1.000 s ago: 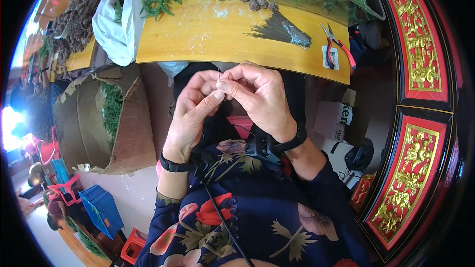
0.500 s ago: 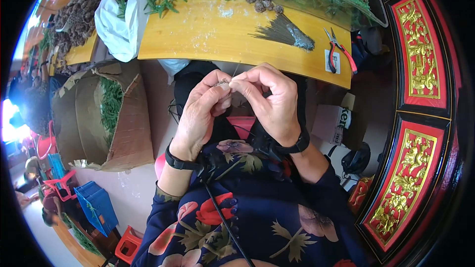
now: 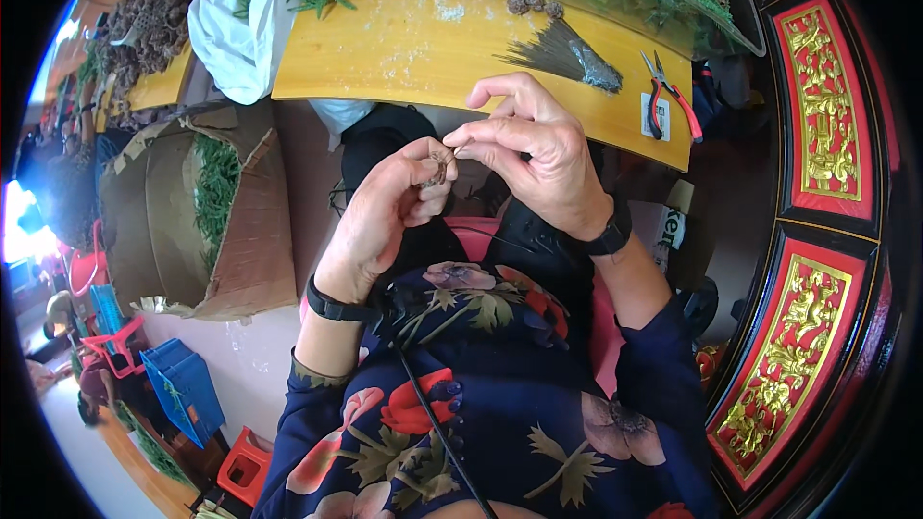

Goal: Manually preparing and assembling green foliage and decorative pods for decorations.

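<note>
The right side is taken up by red-and-gold panels (image 3: 817, 101); the far, yellow tabletop (image 3: 385, 58) is flecked white. Near, a brown cone (image 3: 440, 170) is held in the left grip (image 3: 386, 200), a thin wire (image 3: 461, 146) pinched in the right grip (image 3: 543, 156).

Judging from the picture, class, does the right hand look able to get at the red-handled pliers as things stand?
Probably yes: the pliers lie uncovered on the table, nothing between, though the right hand is busy pinching a thin wire.

Wears a navy top (image 3: 519, 404) printed with red and pink flowers (image 3: 409, 410); has black wristbands (image 3: 333, 307). Carries a black cable (image 3: 438, 433) down front.
</note>
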`<state>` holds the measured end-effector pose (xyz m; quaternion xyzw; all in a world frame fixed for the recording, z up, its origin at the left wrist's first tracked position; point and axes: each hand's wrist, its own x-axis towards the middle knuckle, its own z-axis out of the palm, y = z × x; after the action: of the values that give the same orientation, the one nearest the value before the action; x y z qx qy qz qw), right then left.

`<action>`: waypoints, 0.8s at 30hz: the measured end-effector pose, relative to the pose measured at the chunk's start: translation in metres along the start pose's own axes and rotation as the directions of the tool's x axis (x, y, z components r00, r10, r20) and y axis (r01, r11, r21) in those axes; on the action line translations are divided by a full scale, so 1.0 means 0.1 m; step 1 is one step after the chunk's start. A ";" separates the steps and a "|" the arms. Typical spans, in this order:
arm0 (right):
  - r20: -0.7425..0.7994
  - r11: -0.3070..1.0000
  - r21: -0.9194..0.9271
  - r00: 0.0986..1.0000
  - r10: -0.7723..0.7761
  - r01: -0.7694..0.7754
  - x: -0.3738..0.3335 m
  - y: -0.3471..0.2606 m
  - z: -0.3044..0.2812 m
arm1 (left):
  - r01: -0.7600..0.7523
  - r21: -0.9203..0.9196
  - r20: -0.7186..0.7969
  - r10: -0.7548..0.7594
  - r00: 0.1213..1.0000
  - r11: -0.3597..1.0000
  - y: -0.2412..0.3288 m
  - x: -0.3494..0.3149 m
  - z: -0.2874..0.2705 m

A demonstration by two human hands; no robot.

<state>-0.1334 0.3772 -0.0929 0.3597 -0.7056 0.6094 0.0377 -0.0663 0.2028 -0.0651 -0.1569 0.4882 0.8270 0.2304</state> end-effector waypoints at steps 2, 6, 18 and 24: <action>0.021 0.999 0.040 1.000 0.023 -0.023 -0.01 0.05 0.00 | 0.012 0.002 0.009 -0.012 1.000 1.000 0.00 -0.01 0.00; 0.073 0.994 0.096 0.997 0.037 -0.044 -0.03 0.07 0.02 | 0.025 0.050 0.029 -0.026 0.999 0.998 0.01 -0.01 -0.08; 0.094 0.900 -0.300 0.949 -0.301 0.315 -0.11 0.03 0.08 | 0.116 0.102 0.025 -0.119 0.993 0.988 0.06 -0.02 -0.13; 0.057 0.916 -0.303 0.964 -0.260 0.265 -0.18 0.04 0.12 | 0.125 0.059 -0.007 -0.125 0.992 0.990 0.06 -0.06 -0.08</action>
<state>-0.1175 0.3748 -0.1078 0.4455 -0.7374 0.4787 0.1691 -0.0640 0.1917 -0.0613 -0.1816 0.5019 0.7959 0.2857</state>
